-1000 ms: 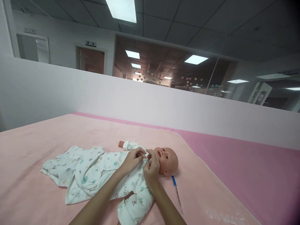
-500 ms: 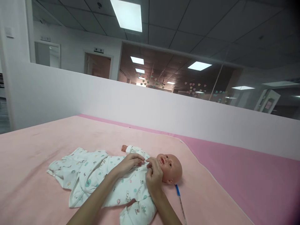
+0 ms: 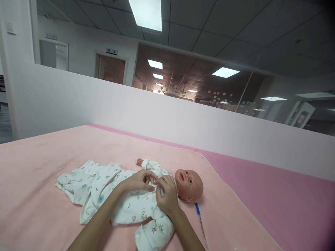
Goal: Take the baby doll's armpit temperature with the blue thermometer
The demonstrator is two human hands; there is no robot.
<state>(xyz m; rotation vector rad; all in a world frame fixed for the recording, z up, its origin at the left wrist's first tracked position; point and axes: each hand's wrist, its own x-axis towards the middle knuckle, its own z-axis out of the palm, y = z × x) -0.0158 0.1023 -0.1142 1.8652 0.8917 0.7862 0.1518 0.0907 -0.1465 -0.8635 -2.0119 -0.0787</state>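
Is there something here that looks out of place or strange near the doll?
Yes: a pen with a blue cap lies loose on the pink blanket, just beside the doll's head. It does not belong with the doll's clothes.

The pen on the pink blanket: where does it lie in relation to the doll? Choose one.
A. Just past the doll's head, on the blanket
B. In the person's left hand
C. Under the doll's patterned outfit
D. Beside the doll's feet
A: the pen with its blue cap lies on the blanket close to the doll's head, clear of both hands.
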